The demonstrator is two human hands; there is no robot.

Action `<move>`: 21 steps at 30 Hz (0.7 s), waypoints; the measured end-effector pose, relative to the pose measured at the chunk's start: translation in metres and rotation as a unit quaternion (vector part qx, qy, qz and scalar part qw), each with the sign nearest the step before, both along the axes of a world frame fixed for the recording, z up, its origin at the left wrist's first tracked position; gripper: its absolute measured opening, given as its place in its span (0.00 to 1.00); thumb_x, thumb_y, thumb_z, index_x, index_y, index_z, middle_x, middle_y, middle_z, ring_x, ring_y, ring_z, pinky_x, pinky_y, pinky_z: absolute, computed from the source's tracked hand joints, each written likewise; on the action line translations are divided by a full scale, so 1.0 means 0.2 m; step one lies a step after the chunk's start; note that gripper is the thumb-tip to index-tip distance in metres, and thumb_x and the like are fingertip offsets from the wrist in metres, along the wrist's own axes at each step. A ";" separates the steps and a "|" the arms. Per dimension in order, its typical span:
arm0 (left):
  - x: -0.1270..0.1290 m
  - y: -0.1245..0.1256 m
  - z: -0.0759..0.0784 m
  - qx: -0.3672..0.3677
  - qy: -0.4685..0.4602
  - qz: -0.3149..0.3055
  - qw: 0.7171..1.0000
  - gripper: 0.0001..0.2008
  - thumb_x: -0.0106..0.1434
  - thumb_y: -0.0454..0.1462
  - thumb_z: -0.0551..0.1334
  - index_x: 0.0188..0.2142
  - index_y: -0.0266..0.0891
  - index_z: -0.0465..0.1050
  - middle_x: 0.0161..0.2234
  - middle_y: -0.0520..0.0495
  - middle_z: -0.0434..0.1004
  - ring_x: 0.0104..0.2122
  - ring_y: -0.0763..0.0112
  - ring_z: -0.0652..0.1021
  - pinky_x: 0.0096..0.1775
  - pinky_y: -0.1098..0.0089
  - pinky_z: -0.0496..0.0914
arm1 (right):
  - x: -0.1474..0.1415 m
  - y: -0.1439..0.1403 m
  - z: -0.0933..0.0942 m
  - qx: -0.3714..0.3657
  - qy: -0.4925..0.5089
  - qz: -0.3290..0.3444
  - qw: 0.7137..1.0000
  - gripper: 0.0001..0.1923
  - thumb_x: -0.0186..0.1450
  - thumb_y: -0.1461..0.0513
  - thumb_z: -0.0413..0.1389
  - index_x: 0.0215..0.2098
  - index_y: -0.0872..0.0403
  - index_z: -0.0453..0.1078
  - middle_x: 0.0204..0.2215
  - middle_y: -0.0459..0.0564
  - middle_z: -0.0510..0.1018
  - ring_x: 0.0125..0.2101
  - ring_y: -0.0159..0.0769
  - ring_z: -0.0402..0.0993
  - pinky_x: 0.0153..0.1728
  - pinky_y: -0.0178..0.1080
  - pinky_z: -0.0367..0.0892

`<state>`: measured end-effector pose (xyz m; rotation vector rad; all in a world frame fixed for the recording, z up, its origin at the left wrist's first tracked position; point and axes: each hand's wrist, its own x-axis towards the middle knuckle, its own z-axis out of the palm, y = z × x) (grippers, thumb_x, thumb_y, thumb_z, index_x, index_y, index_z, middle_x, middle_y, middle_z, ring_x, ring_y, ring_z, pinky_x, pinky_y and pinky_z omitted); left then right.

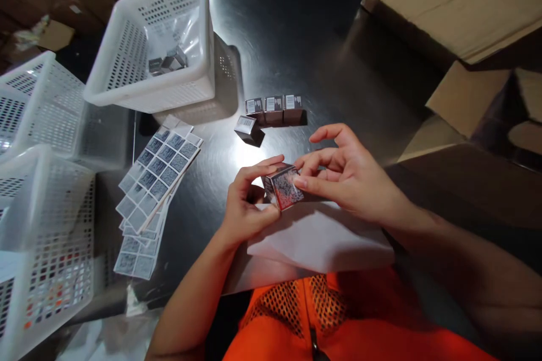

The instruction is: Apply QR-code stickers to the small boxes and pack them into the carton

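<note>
Holding a small printed box (283,186) between both hands, the person is keeping it just above the dark worktop (296,39), over a white sheet (322,237) lying at the near edge. The left hand (245,203) is curling around the box's left side, wrist bent inward, thumb and fingers (271,162) pinching its upper and lower corners. The right hand (342,172) is coming in from the right with the forearm angled across the lower corner of the view; its thumb and middle fingers are pressing on the box's right face, while the index finger is lifting free and pointing left above the box. The box's facing side is showing a dense speckled code pattern with a reddish tint.

Beyond the hands, three small dark boxes (274,108) are standing side by side in a row, each with a white label on top, and a fourth dark box (249,128) is sitting tilted just in front of them. To the left, a fanned stack of label sheets (158,180) is lying on the worktop. A white perforated basket (156,39) holding a few small boxes is standing behind it, and more white baskets (38,225) are crowding the left edge. Cardboard cartons (466,5) are sitting at the upper right. An orange mesh vest (305,321) is showing at the bottom.
</note>
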<state>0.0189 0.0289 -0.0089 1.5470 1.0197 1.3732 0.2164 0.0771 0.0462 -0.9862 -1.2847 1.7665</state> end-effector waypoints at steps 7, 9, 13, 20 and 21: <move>0.01 -0.03 0.02 0.001 -0.005 -0.007 1.000 0.31 0.52 0.25 0.70 0.54 0.48 0.72 0.60 0.40 0.78 0.52 0.59 0.83 0.27 0.80 0.73 | -0.02 0.03 -0.06 -0.020 0.015 0.000 1.000 0.45 0.42 0.60 0.78 0.49 0.45 0.56 0.40 0.43 0.71 0.46 0.40 0.78 0.45 0.44 0.79; 0.00 -0.03 0.04 0.011 -0.004 -0.015 1.000 0.31 0.54 0.27 0.72 0.55 0.50 0.72 0.62 0.41 0.76 0.53 0.59 0.82 0.32 0.76 0.77 | -0.02 0.06 -0.09 -0.084 0.056 0.097 0.990 0.51 0.43 0.60 0.79 0.56 0.45 0.55 0.48 0.48 0.71 0.44 0.38 0.78 0.42 0.42 0.79; -0.04 0.00 0.08 -0.015 -0.049 -0.107 0.993 0.23 0.59 0.45 0.74 0.53 0.48 0.77 0.60 0.39 0.78 0.54 0.55 0.82 0.44 0.63 0.80 | -0.02 0.09 -0.14 -0.163 0.140 0.235 0.948 0.51 0.46 0.58 0.78 0.62 0.50 0.58 0.51 0.53 0.76 0.41 0.36 0.81 0.41 0.39 0.77; 0.05 -0.06 0.12 -0.101 -0.101 0.032 0.989 0.11 0.57 0.46 0.75 0.31 0.43 0.83 0.37 0.44 0.87 0.39 0.59 0.85 0.41 0.62 0.80 | -0.07 0.06 -0.19 -0.198 0.155 0.318 0.914 0.31 0.48 0.63 0.75 0.49 0.54 0.74 0.36 0.43 0.80 0.32 0.28 0.79 0.33 0.29 0.74; 0.07 -0.08 0.13 -0.133 -0.085 0.057 0.986 0.12 0.56 0.47 0.75 0.28 0.42 0.82 0.37 0.44 0.87 0.39 0.58 0.85 0.40 0.62 0.80 | -0.08 0.08 -0.20 -0.210 0.139 0.352 0.901 0.28 0.47 0.62 0.75 0.45 0.56 0.74 0.34 0.43 0.81 0.30 0.29 0.78 0.30 0.30 0.74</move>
